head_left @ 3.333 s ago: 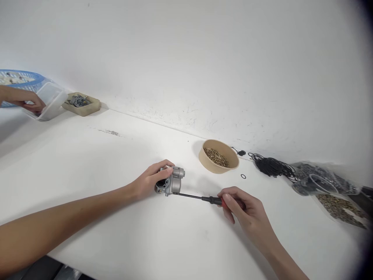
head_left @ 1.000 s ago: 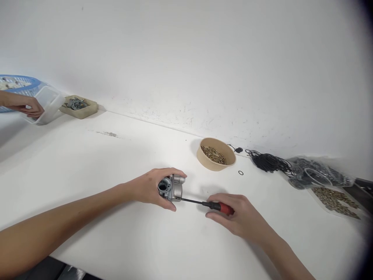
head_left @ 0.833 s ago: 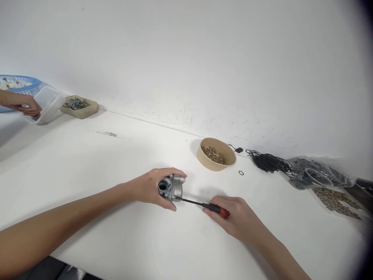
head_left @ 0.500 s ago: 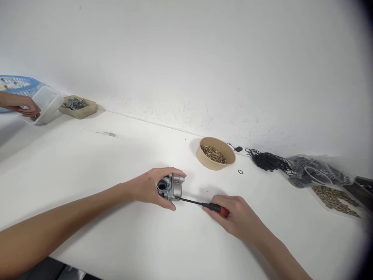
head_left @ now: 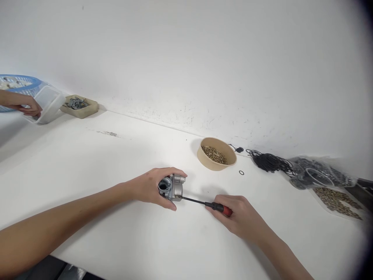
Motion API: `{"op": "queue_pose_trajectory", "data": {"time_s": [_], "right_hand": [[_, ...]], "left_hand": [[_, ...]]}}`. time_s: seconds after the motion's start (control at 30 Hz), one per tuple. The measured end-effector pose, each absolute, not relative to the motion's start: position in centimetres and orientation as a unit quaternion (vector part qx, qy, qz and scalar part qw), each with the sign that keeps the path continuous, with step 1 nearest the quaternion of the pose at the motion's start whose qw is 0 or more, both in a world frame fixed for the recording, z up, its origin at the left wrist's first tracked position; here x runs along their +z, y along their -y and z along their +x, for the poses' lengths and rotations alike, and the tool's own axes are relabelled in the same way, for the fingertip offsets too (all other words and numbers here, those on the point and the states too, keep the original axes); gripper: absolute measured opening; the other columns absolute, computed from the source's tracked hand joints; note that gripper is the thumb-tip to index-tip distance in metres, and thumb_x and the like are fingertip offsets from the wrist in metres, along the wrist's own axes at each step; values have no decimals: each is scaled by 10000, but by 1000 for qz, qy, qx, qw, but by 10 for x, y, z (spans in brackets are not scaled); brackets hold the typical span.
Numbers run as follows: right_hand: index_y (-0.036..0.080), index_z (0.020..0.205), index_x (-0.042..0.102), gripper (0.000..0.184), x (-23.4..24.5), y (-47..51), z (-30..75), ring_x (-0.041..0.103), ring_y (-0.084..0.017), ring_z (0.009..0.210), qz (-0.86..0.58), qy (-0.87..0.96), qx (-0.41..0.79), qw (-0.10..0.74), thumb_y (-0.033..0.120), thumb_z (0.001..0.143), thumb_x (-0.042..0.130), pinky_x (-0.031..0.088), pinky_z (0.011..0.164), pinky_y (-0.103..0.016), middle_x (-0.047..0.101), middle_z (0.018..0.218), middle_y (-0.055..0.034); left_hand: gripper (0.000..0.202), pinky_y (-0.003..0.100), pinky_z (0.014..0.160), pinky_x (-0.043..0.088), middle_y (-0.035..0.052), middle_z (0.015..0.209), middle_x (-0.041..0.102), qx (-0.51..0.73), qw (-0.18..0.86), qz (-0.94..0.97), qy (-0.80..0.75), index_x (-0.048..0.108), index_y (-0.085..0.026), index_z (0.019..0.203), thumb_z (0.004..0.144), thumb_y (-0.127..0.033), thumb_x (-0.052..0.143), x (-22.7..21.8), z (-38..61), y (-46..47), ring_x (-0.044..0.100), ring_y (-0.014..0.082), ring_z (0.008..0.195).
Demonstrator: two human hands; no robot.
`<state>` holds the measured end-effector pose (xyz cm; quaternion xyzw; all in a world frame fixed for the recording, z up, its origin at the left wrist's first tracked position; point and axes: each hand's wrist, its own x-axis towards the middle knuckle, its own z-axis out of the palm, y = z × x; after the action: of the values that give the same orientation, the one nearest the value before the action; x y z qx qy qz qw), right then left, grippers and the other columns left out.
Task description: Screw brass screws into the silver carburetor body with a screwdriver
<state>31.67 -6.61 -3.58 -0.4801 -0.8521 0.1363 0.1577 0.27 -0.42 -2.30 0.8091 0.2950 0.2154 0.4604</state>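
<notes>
My left hand (head_left: 151, 186) is closed around a small grey metal carburetor (head_left: 176, 190) on the white table, thumb below and fingers over the top. The carburetor's round bore faces up and toward me. In my right hand (head_left: 237, 216) is a screwdriver (head_left: 214, 205) with a black and red handle and a thin dark shaft. Its tip meets the lower right side of the carburetor, at a small brass-coloured spot; the exact fit there is too small to make out.
A tan bowl of brass screws (head_left: 217, 161) stands beyond my hands, near a black O-ring (head_left: 241, 172). Black rings (head_left: 269, 161), a plastic bag (head_left: 323, 173) and a tray of small parts (head_left: 338, 202) lie right. Far left, another person's hand (head_left: 27, 105) reaches into a clear bin (head_left: 49, 102).
Both hands keep their hold, and the screwdriver tip stays at the carburetor. My right hand and the screwdriver handle have shifted very slightly right; the whole view has moved a little too.
</notes>
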Motion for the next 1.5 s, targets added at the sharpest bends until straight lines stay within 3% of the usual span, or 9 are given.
{"op": "queue_pose_trajectory", "data": {"time_s": [1.5], "right_hand": [[214, 656, 360, 395, -29, 67, 318, 261, -103, 509, -488, 849, 147, 137, 385, 951, 561, 239, 466, -241, 316, 562, 54]], "left_hand": [[814, 322, 1014, 442, 60, 1325, 600, 216, 455, 812, -294, 539, -288, 1367, 647, -415, 896, -22, 3, 4, 580, 242, 1169]]}}
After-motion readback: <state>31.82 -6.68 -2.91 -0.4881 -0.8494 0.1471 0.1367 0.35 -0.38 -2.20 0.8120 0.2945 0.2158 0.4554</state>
